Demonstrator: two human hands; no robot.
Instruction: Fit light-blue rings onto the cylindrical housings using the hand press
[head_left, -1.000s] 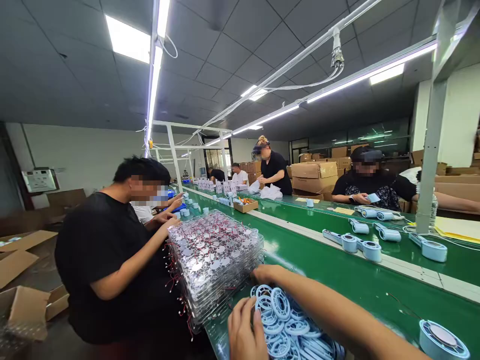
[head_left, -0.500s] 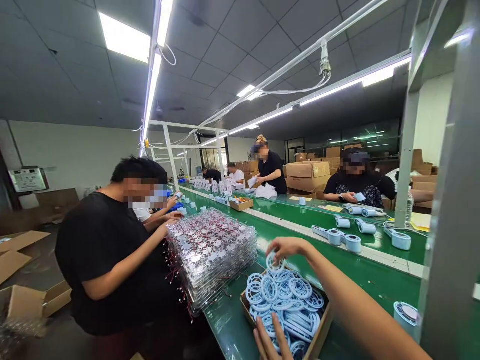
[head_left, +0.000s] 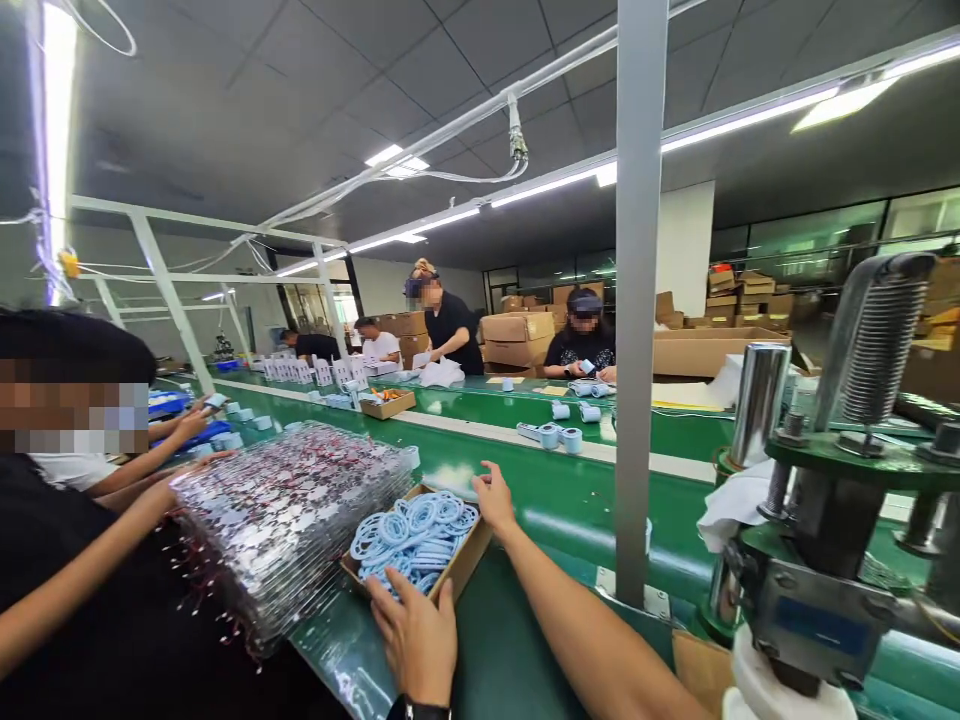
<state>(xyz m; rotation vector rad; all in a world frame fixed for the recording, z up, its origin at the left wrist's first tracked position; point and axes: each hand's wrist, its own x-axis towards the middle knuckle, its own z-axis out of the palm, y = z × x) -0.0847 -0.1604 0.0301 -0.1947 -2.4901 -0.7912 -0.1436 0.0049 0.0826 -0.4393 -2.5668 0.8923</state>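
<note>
Spreads the left hand [head_left: 416, 635] loosely over the near edge of the cardboard box [head_left: 471, 562] full of pale blue rings [head_left: 420, 530], and holds the right hand [head_left: 495, 500] half open and empty at its right edge. Has the box on the green table [head_left: 487, 660], between stacked clear trays [head_left: 300, 500] and a metal machine [head_left: 817, 610].

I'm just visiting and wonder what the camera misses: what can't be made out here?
- Floor of the box: head view, hidden by the rings.
- Rings behind the left hand: head view, hidden by its fingers.
- Wristband: head view, partly cut off by the bottom edge.
- Machine: head view, cut off by the right and bottom edges.
- Any lettering on its blue plate: head view, too blurred.
</note>
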